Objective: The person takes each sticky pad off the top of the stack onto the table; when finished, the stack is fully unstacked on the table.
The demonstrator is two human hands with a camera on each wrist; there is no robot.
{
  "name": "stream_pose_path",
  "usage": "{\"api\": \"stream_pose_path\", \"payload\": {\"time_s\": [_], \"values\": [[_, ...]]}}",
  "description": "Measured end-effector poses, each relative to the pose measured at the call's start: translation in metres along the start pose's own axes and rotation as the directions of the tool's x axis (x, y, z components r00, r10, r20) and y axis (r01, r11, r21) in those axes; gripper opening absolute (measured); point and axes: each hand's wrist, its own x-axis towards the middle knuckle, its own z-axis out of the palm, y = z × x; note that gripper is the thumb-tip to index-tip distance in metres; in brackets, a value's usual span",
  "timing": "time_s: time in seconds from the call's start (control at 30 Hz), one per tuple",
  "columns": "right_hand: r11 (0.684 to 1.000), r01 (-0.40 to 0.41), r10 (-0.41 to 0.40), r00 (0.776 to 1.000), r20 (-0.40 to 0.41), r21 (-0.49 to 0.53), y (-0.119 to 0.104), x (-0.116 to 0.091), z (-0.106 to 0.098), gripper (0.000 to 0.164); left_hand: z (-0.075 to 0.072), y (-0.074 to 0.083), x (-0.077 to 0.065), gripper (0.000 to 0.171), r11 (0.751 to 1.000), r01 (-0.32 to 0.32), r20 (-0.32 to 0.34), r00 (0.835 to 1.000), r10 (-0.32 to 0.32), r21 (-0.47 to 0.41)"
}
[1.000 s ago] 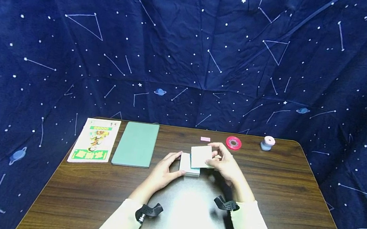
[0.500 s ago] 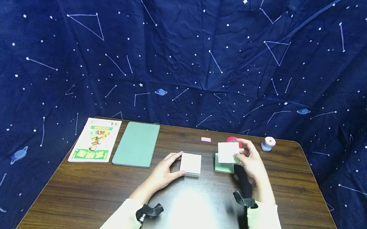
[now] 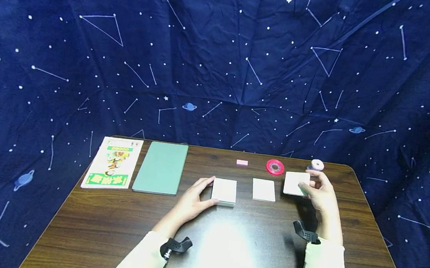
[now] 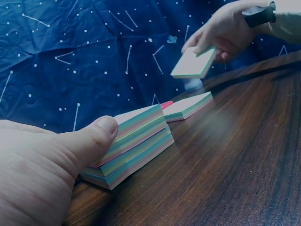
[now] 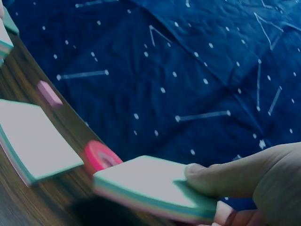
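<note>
My left hand grips the left side of a stack of sticky note pads, thumb at the near edge and fingers at the far edge. In the left wrist view the stack shows white tops and pastel striped sides, its layers slightly offset. My right hand pinches one square pad by its right side, thumb on top, held above the table. The right wrist view shows this pad's striped edge; the fingers beneath are partly hidden. Another pad lies flat between the stack and my right hand.
Behind the pads lie a pink eraser-like block and a red ring-shaped roll. A pale spool-like object stands behind my right hand, partly covered. On the left are a green notebook and an illustrated booklet.
My right hand has carried the pad from over the stack rightward, past the pad lying on the table, uncovering it and the red roll. My left hand stays at the stack.
</note>
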Motion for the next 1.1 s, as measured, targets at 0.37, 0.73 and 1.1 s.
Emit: {"api": "stream_pose_path", "payload": {"time_s": [0.37, 0.73, 1.1], "values": [[0.985, -0.075, 0.080, 0.997, 0.024, -0.152, 0.021, 0.000, -0.007, 0.054, 0.000, -0.001, 0.000, 0.079, 1.000, 0.000, 0.000, 1.000, 0.000, -0.001], [0.898, 0.004, -0.022, 0.999, -0.036, -0.440, 0.031, 0.005, -0.004, 0.049, 0.000, -0.001, 0.000, 0.078, 1.000, -0.012, -0.009, 1.000, 0.012, 0.006], [0.844, 0.009, -0.046, 0.997, -0.056, -0.537, 0.034, 0.007, 0.000, 0.043, 0.001, -0.002, 0.001, 0.078, 1.000, -0.016, -0.008, 1.000, 0.016, 0.006]]}}
